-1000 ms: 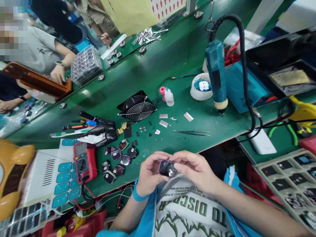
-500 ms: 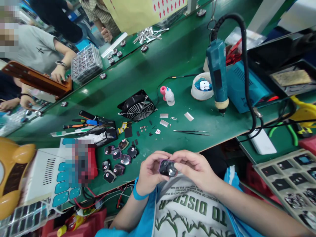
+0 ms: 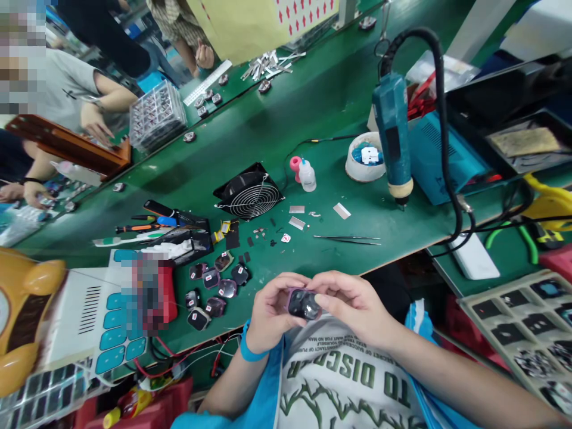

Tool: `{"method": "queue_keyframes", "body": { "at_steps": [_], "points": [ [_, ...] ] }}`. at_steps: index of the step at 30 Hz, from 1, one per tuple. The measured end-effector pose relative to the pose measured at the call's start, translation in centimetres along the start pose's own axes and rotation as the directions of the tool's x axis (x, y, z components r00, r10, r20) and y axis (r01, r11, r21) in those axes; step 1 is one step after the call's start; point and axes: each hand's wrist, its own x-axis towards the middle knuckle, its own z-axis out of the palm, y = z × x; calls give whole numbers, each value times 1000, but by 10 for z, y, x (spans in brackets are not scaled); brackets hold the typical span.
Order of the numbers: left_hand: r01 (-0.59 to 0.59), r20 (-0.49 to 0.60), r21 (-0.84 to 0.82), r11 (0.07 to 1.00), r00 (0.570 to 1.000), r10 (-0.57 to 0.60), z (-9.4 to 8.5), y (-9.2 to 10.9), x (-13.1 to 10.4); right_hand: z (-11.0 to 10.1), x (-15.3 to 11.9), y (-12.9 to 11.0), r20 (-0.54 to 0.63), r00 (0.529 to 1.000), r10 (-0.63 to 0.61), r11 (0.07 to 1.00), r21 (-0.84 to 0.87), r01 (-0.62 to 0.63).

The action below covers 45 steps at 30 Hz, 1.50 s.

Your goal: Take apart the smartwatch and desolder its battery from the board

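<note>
Between both hands, just off the table's front edge, is a small purple-rimmed watch case (image 3: 304, 304) with a dark, glossy face turned up. My left hand (image 3: 274, 307) wraps its left side, fingers behind and thumb at the lower edge. My right hand (image 3: 353, 304) grips the right side, its thumb pressing on the glossy face. What lies under the fingers is hidden. Several similar watch cases (image 3: 227, 288) lie on the table to the left. Tweezers (image 3: 347, 240) rest beyond my right hand.
A black fan (image 3: 250, 192), a dropper bottle (image 3: 307, 176) and a white bowl (image 3: 357, 170) stand further back. An electric screwdriver (image 3: 393, 134) hangs at right. Parts trays (image 3: 500, 310) sit lower right. Across the table, a co-worker's hand (image 3: 96, 122) is near a clear box (image 3: 156, 113).
My hands and the watch case keep nearly the same pose. Across the table, a co-worker's hand has shifted left, and another person's hand has moved a little right.
</note>
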Motion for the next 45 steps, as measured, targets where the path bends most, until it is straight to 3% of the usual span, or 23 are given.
{"method": "queue_keyframes", "body": {
  "at_steps": [45],
  "points": [
    [22, -53, 51, 998, 998, -19, 0, 0, 0, 0, 3, -1, -21, 999, 37, 998, -47, -38]
  ]
}}
